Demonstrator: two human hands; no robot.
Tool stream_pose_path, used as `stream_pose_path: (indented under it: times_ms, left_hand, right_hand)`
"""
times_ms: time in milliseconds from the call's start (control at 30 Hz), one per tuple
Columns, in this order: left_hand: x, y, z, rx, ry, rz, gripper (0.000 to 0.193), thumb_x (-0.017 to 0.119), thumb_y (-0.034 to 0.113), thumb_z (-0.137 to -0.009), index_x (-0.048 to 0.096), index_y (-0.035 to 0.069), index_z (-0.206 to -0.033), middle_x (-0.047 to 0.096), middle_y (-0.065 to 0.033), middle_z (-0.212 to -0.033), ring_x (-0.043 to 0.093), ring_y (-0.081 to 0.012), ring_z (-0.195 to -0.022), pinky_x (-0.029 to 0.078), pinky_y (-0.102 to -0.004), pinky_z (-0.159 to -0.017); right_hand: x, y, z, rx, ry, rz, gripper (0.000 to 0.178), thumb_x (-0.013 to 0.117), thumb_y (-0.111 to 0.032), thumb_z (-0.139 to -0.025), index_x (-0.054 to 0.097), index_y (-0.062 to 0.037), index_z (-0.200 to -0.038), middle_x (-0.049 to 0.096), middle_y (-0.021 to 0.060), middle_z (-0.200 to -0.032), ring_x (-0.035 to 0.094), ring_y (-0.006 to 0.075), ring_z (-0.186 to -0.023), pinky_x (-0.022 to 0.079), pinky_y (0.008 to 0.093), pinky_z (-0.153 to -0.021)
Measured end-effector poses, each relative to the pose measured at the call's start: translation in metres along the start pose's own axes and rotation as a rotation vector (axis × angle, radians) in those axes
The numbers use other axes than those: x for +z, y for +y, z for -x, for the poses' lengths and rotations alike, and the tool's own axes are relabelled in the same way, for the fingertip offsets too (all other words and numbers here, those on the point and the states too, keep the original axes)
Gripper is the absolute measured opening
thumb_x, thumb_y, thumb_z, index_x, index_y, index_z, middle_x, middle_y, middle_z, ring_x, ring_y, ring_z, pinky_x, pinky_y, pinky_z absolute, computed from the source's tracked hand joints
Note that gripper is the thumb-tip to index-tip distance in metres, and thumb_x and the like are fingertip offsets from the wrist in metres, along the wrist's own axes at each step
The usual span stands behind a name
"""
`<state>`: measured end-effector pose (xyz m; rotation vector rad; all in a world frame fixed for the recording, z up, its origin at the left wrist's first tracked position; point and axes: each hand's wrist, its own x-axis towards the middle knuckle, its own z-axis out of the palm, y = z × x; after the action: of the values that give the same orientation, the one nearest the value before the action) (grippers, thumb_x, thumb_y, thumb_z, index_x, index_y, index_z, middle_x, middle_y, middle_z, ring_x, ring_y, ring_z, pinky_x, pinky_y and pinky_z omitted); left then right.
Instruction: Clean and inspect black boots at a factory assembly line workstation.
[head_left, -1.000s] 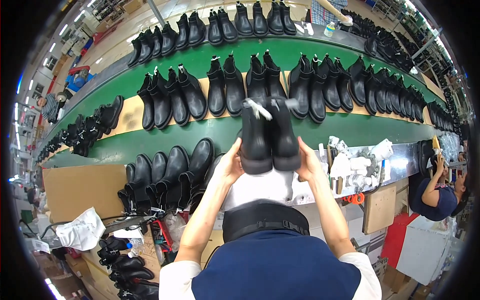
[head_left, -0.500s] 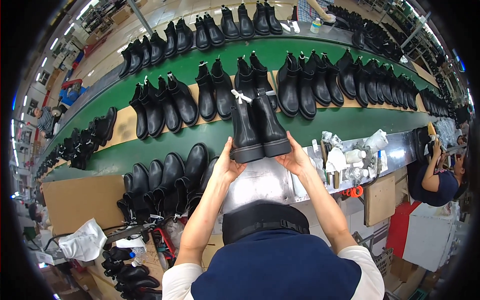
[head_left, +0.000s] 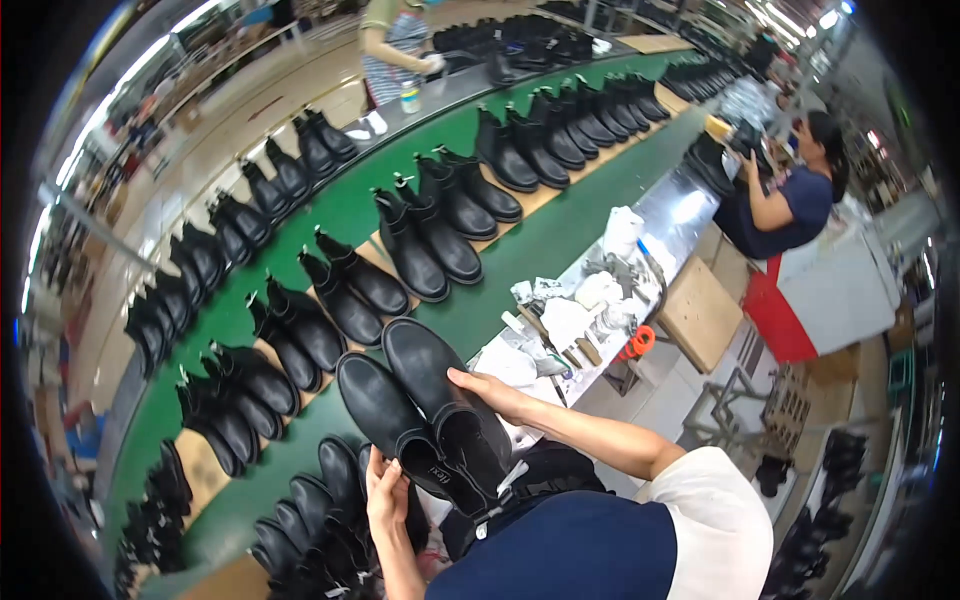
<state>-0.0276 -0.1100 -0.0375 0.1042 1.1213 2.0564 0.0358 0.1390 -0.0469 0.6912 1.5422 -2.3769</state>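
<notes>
A pair of black ankle boots point(head_left: 424, 368) is held side by side close to my body, toes pointing away and open tops toward me. My left hand point(head_left: 388, 490) has its fingers closed at the side of the left boot, near its shaft. Along the outer side of the right boot, my right hand point(head_left: 488, 393) grips with the thumb on top; its other fingers are hidden beneath. White tabs show at the boots' tops near my waist. Beyond them, more black boots point(head_left: 425, 245) stand in a row on brown card over a green belt point(head_left: 540, 240).
Bottles, white cloths point(head_left: 566, 323) and tools crowd the metal bench to the right, with an orange ring point(head_left: 638, 343) at its edge. Several boots point(head_left: 340, 478) stand close by my left hand. One co-worker point(head_left: 785, 195) sits far right; another point(head_left: 393, 50) stands across the belt.
The boots have swung round in my hands: soles and heels faced me before, now the open tops do. They are closer to my body. My view has turned to the right.
</notes>
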Motion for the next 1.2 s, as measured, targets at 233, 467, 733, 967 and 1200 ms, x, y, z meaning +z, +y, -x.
stream_pose_path:
  times_ms: [233,467,733,967,1200]
  left_hand:
    - [-0.062,-0.050,-0.017,-0.467,0.383,-0.314,0.057,0.052,0.018,-0.091,0.026,0.000,-0.139,0.054,-0.0093,-0.117,0.053,-0.0199,-0.109,0.041,-0.0319,-0.093]
    - [0.083,0.003,-0.020,0.527,-0.172,-0.856,0.091,0.071,0.046,-0.068,0.033,0.001,-0.137,0.035,-0.0194,-0.139,0.029,-0.0309,-0.132,0.019,-0.0423,-0.108]
    - [0.092,-0.026,-0.037,0.474,0.207,-0.629,0.013,0.058,0.004,-0.077,0.058,0.000,-0.090,0.051,0.0007,-0.080,0.045,-0.0079,-0.069,0.037,-0.0220,-0.069]
    - [0.106,-0.002,-0.050,0.472,0.253,-0.468,0.014,0.053,0.003,-0.078,0.060,-0.001,-0.089,0.053,0.0028,-0.079,0.045,-0.0058,-0.073,0.035,-0.0203,-0.071]
    - [0.097,-0.010,-0.055,0.426,0.217,-0.556,0.017,0.056,0.010,-0.077,0.058,-0.001,-0.088,0.050,0.0028,-0.077,0.041,-0.0055,-0.069,0.031,-0.0193,-0.066]
  right_hand:
    - [0.005,0.019,0.017,0.051,0.034,-0.668,0.052,0.044,-0.048,-0.092,0.052,-0.0063,-0.122,0.063,0.0069,-0.105,0.063,0.0156,-0.086,0.052,0.0302,-0.078]
    - [0.000,0.067,0.019,0.256,0.189,-0.517,0.056,0.047,-0.048,-0.091,0.055,0.0016,-0.116,0.063,0.0118,-0.103,0.063,0.0208,-0.087,0.052,0.0324,-0.075]
    - [-0.087,0.073,0.084,-0.016,0.828,0.559,0.024,0.055,-0.020,-0.081,0.067,-0.0032,-0.092,0.066,0.0180,-0.081,0.065,0.0283,-0.075,0.050,0.0380,-0.071]
    - [-0.179,0.067,0.063,-0.469,1.074,1.050,0.025,0.053,-0.008,-0.078,0.066,-0.0084,-0.100,0.064,0.0201,-0.083,0.063,0.0354,-0.077,0.050,0.0428,-0.071]
    - [-0.204,0.046,0.019,0.024,0.763,1.208,0.030,0.050,-0.013,-0.081,0.060,-0.0105,-0.109,0.060,0.0228,-0.099,0.059,0.0388,-0.089,0.048,0.0473,-0.075]
